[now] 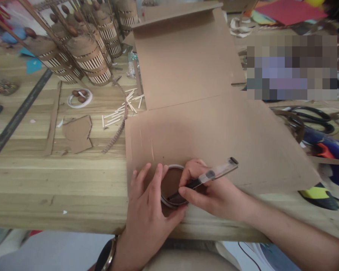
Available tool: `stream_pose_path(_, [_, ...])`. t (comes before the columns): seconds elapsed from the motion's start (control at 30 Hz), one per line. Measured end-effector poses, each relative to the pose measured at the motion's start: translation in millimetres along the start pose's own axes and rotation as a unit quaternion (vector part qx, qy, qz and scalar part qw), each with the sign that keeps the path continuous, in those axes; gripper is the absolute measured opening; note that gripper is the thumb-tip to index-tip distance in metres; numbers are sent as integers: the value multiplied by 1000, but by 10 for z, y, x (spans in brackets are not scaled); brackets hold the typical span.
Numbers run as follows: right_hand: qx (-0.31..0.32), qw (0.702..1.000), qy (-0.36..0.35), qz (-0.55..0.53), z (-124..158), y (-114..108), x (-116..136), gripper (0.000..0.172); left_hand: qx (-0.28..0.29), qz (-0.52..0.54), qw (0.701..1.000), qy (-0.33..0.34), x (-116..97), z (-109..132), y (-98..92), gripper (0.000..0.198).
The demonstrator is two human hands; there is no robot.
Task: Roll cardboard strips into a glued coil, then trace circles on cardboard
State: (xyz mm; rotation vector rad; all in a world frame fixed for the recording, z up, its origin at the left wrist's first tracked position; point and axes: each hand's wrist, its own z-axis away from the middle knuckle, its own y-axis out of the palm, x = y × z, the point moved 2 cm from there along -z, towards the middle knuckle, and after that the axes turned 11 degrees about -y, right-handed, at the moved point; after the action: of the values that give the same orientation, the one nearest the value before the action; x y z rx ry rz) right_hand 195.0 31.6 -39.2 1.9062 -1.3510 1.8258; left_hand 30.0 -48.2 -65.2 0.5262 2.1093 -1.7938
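A large sheet of brown cardboard [192,131] lies near the table's front edge. On its lower left part rests a round ring [176,166] with a pale rim. My left hand [149,203] lies over the ring's left side, fingers spread, thumb and fingertips against the rim, steadying it flat. In my right hand [209,188] is a black pen with a clear barrel [222,168], pinched between thumb and fingers. The pen slants down to the left, its tip inside the ring near the lower left rim.
Several cardboard cylinders with slatted sides [89,56] stand at the back left. Thin white sticks [115,116], a cardboard scrap [77,133] and a white ring with brown balls [80,98] lie left. Scissors [310,114] and a glue gun [337,150] are right.
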Motion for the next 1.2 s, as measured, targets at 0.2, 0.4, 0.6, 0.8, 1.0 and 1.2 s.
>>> stream_pose_path(0.2, [7,998,58,-19,15,-40,-12,14,-6,-5,1000,4,-6,-1,-6,87])
stream_pose_path(0.4, [14,1000,18,10,10,-44,1,14,-8,-8,1000,2,-13,-2,-13,84])
stream_pose_path(0.6, [8,998,67,-19,20,-94,-39,15,-8,-11,1000,5,-6,6,5,89])
stream_pose_path(0.8, [24,999,40,3,-3,-73,-15,13,-20,-16,1000,7,-14,3,-2,87])
stream_pose_path(1.0, [39,995,91,26,-15,-192,16,12,-10,-19,1000,2,-22,-2,4,86])
stream_pose_path(1.2, [57,994,56,71,-95,-143,140,11,-16,-26,1000,9,-14,-7,7,83])
